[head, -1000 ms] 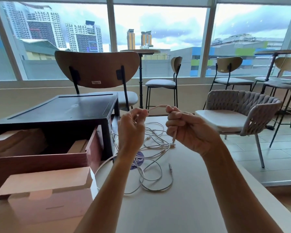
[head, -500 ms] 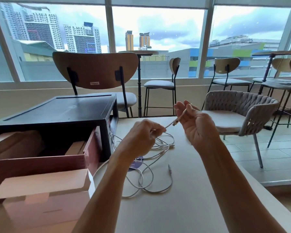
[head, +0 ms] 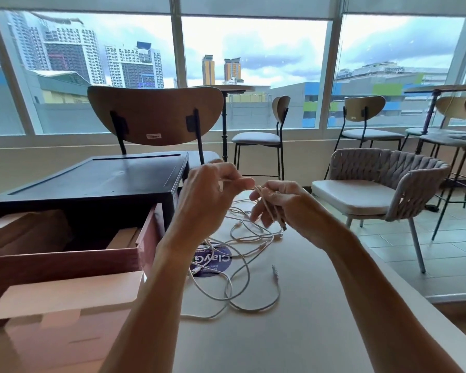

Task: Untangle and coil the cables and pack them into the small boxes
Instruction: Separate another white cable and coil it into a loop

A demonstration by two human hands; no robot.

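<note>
A tangle of white cables (head: 240, 267) lies on the pale table (head: 293, 332) in front of me. My left hand (head: 207, 200) is raised above the pile and pinches one white cable between thumb and fingers. My right hand (head: 280, 205) grips the same cable (head: 267, 205), folded into a short loop, with its plug end hanging down by my palm. A small pale cardboard box (head: 62, 316) with an open flap stands at the near left.
A dark wooden crate (head: 73, 254) holding more small boxes sits left of the cables, with a black stand (head: 97, 181) over it. A round purple sticker (head: 211, 261) lies under the cables. Chairs stand beyond the table and to the right.
Both hands have come closer together and my left hand has risen. The cable end that stood up in my right hand now hangs down through a small loop.
</note>
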